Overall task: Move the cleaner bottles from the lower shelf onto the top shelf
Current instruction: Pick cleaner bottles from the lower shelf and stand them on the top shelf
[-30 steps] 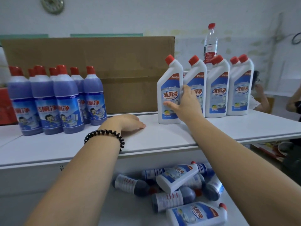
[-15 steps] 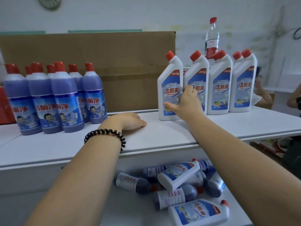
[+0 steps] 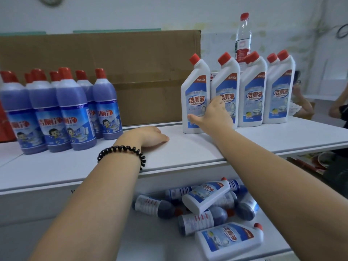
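Observation:
On the white top shelf (image 3: pixel 188 147) a row of white cleaner bottles with red caps stands upright at the right. My right hand (image 3: pixel 212 117) wraps the lower right side of the leftmost white bottle (image 3: pixel 195 87), thumb across its front. Several purple cleaner bottles (image 3: pixel 75 113) stand in a cluster at the left. My left hand (image 3: pixel 148 136), with a black bracelet on its wrist, lies palm down on the shelf between the two groups and holds nothing. On the lower shelf (image 3: pixel 150 242) several bottles lie in a heap, among them a white one (image 3: pixel 205 194), another white one (image 3: pixel 229 240) and a purple one (image 3: pixel 203 219).
A big cardboard box (image 3: pixel 131 72) stands along the back of the top shelf. A clear water bottle (image 3: pixel 243 38) rises behind the white row. A seated person (image 3: pixel 301 104) is at the far right beyond the shelf. Something red (image 3: pixel 5 125) sits at the left edge.
My right hand has stayed on the leftmost white bottle, which now stands closer to the row. Its thumb has spread a little. My left hand has not moved.

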### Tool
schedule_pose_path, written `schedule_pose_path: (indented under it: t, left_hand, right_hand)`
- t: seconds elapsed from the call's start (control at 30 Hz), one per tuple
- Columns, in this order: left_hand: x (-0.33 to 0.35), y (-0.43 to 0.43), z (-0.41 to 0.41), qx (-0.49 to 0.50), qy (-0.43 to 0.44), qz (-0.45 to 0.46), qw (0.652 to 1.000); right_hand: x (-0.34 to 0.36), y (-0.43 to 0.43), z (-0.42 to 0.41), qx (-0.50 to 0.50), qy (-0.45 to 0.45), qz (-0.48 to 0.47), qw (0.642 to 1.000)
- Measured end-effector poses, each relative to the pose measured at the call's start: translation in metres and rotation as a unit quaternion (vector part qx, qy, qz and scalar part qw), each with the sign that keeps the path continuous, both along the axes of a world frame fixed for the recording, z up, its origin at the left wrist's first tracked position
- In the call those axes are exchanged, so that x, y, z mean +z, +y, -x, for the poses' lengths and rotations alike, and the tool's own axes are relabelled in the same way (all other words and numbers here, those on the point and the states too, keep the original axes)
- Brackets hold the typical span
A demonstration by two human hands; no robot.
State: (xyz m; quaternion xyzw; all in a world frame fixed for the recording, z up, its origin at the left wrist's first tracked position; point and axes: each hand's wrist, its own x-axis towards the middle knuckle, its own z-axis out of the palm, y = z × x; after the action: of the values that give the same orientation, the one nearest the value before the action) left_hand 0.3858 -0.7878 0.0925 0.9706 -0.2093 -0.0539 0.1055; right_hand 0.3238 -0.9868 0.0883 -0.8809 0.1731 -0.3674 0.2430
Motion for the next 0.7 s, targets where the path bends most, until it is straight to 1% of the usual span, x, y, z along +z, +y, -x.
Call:
schedule_pose_path:
  t: [0.23, 0.33, 0.43, 0.53, 0.6, 0.7]
  left_hand:
    - [-0.002, -0.001, 0.008, 0.007, -0.011, 0.007, 1.0]
    - [-0.003, 0.0, 0.015, 0.004, -0.025, 0.004, 1.0]
    - [-0.003, 0.005, 0.023, 0.008, -0.031, -0.002, 0.999]
    - [-0.006, 0.006, 0.036, 0.023, -0.053, -0.006, 0.998]
    - [-0.01, 0.005, 0.045, 0.033, -0.065, 0.003, 0.997]
    - [-0.011, 0.004, 0.058, 0.042, -0.074, 0.008, 0.996]
  right_hand:
    - [0.001, 0.004, 0.0, -0.034, 0.02, 0.024, 0.999]
    - [0.0, 0.002, 0.004, -0.015, 0.028, 0.028, 0.999]
    - [0.002, -0.001, 0.009, 0.034, 0.04, 0.039, 0.998]
    - [0.003, -0.001, 0.016, 0.084, 0.08, 0.066, 0.991]
    - [0.001, 0.0, 0.022, 0.103, 0.125, 0.098, 0.982]
    - [-0.003, 0.002, 0.03, 0.141, 0.209, 0.158, 0.955]
